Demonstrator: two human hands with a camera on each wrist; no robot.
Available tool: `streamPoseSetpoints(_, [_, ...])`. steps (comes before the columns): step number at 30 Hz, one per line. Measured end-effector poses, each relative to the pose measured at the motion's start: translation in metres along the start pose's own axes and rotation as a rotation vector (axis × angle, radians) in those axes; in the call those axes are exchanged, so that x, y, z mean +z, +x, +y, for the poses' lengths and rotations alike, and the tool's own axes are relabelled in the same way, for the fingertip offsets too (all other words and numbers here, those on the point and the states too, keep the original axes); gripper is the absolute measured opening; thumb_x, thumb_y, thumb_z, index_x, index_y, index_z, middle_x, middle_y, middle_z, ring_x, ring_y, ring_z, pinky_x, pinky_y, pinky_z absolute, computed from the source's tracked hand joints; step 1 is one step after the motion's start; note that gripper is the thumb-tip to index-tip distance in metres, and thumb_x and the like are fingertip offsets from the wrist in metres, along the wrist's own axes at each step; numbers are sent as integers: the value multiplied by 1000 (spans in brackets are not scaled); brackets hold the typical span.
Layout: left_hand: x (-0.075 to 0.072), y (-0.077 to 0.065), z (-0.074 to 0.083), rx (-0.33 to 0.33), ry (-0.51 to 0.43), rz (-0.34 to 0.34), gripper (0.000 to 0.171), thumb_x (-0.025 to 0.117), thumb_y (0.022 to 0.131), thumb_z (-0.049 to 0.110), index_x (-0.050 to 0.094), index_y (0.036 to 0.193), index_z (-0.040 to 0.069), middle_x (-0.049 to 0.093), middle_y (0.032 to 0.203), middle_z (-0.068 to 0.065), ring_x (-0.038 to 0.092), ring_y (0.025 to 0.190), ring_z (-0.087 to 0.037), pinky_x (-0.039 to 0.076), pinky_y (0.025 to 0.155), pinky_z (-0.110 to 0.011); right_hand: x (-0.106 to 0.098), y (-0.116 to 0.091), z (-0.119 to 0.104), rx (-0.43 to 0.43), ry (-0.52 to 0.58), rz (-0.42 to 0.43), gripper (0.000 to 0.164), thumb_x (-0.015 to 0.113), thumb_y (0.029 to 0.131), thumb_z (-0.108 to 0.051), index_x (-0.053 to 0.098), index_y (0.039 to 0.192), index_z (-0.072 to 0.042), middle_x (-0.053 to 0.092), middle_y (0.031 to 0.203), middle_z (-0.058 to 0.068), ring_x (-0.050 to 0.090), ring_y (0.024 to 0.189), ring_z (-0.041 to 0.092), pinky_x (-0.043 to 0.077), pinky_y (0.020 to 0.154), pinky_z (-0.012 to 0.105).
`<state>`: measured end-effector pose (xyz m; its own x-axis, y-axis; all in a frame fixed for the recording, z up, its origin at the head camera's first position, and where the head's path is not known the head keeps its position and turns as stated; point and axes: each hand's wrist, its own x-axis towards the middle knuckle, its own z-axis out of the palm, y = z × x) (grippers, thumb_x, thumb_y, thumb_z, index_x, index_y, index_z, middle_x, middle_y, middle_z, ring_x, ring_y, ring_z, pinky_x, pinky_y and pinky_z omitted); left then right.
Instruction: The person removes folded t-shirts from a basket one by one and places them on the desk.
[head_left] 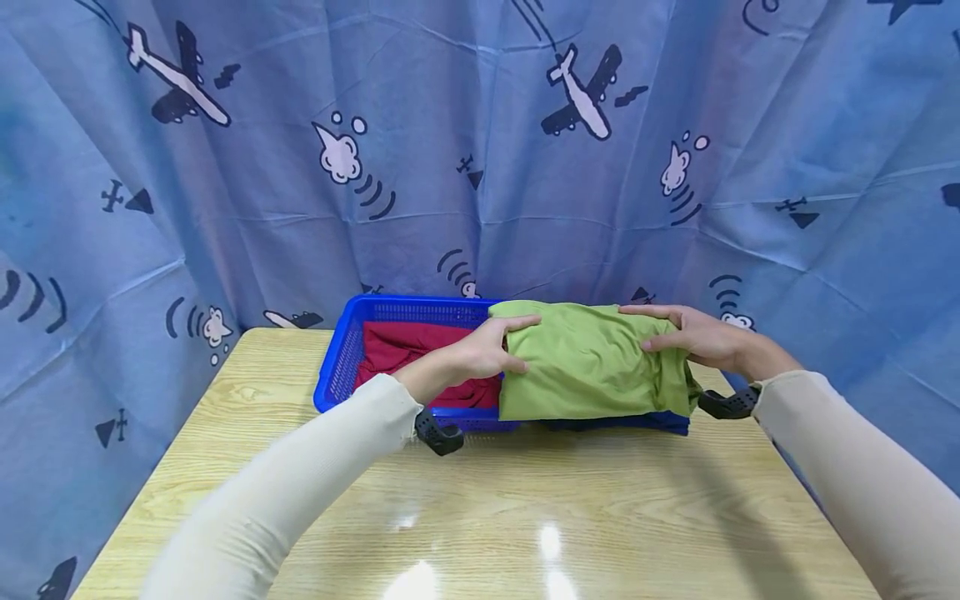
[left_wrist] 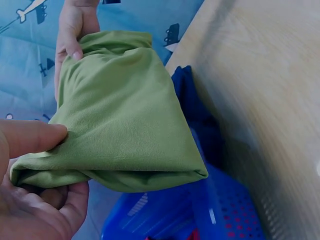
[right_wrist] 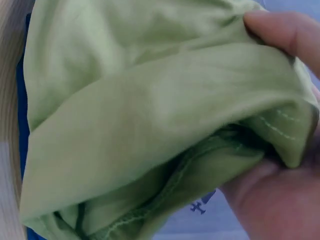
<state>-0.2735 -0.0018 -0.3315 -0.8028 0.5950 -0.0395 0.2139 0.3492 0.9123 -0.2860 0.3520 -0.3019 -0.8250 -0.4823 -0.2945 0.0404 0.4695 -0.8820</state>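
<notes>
A folded green cloth garment (head_left: pixel 588 362) is held up between both hands, over the right end of the blue basket. At its left end my left hand (head_left: pixel 483 348) grips the fold, thumb on top and fingers beneath, as the left wrist view shows. My right hand (head_left: pixel 693 335) grips the opposite end, with the thumb on the upper face; in the right wrist view the layered, stitched edges (right_wrist: pixel 165 185) hang open beside the fingers. Dark blue cloth (left_wrist: pixel 200 115) shows below the green garment.
The blue plastic basket (head_left: pixel 341 367) stands at the back of the wooden table (head_left: pixel 465 508), with dark red cloth (head_left: pixel 405 342) inside. A blue curtain (head_left: pixel 450 150) printed with planes hangs close behind the table.
</notes>
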Motion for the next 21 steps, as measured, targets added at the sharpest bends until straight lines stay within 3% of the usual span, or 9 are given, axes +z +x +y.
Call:
streamPoseSetpoints(4, [12, 2, 1, 0, -4, -12, 82, 69, 87, -8, 36, 158, 16, 57, 143, -10, 59, 103, -10, 48, 99, -26, -5, -7, 10, 17, -8, 0, 74, 61, 100, -10, 22, 162, -13, 55, 137, -22, 64, 118, 5, 54, 97, 26])
streamPoseSetpoints(7, [22, 4, 2, 4, -12, -23, 83, 69, 86, -9, 37, 158, 17, 54, 148, -8, 59, 107, -11, 47, 101, -27, -9, -14, 16, 31, -22, -1, 74, 60, 100, -10, 22, 163, -14, 60, 132, -23, 65, 117, 5, 53, 96, 24])
streamPoseSetpoints(10, [31, 6, 4, 2, -29, -26, 84, 69, 86, -9, 37, 158, 19, 46, 156, -6, 55, 124, -14, 46, 106, -31, -14, -21, 21, 34, -35, -4, 73, 60, 101, -11, 23, 163, -17, 61, 132, -23, 65, 117, 5, 53, 97, 23])
streamPoseSetpoints(14, [45, 10, 8, 2, -46, -30, 84, 70, 87, -7, 37, 158, 24, 34, 165, -2, 35, 149, -17, 42, 112, -34, -22, -33, 30, 4, -11, -35, 70, 56, 102, -8, 23, 163, -18, 61, 134, -22, 65, 118, 5, 54, 96, 25])
streamPoseSetpoints(21, [72, 17, 11, 18, -83, -78, 83, 69, 88, -6, 37, 158, 26, 34, 165, 2, 34, 149, -16, 39, 115, -33, -35, -56, 52, -52, 32, -113, 66, 47, 104, 0, 22, 163, -18, 57, 139, -24, 65, 119, 6, 56, 96, 28])
